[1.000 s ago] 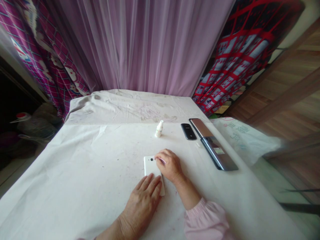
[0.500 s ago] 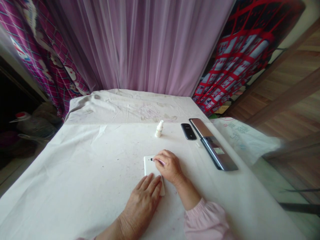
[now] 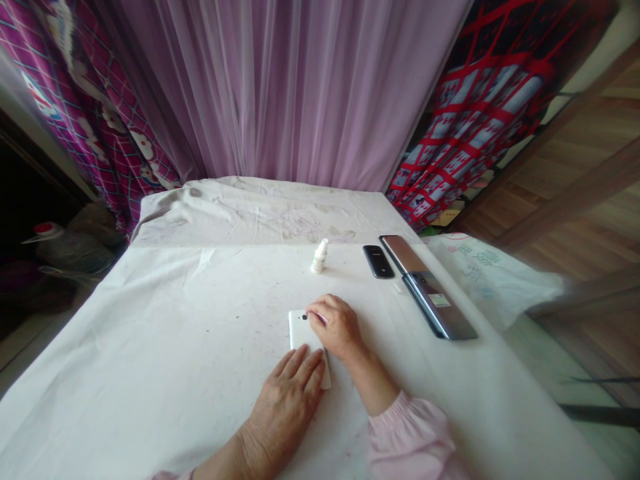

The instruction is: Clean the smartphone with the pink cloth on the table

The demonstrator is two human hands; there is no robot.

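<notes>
A white phone [image 3: 301, 329] lies back-up on the white tablecloth [image 3: 175, 333], its camera hole at the far end. My left hand [image 3: 290, 397] lies flat on the phone's near end, fingers stretched out. My right hand [image 3: 336, 327] is closed in a pinch at the phone's far end, next to the camera hole, with something small and pinkish between the fingertips that I cannot make out.
A small white bottle [image 3: 319, 257] stands beyond the phone. To the right lie a small dark phone [image 3: 378, 261], a brown-screened phone [image 3: 401, 254] and a grey phone [image 3: 440, 307]. Pink curtains hang behind. A printed white bag [image 3: 487, 273] sits off the table's right edge.
My right hand's fingertips have shifted very slightly along the phone's far end. The left hand has stayed pressed on the phone.
</notes>
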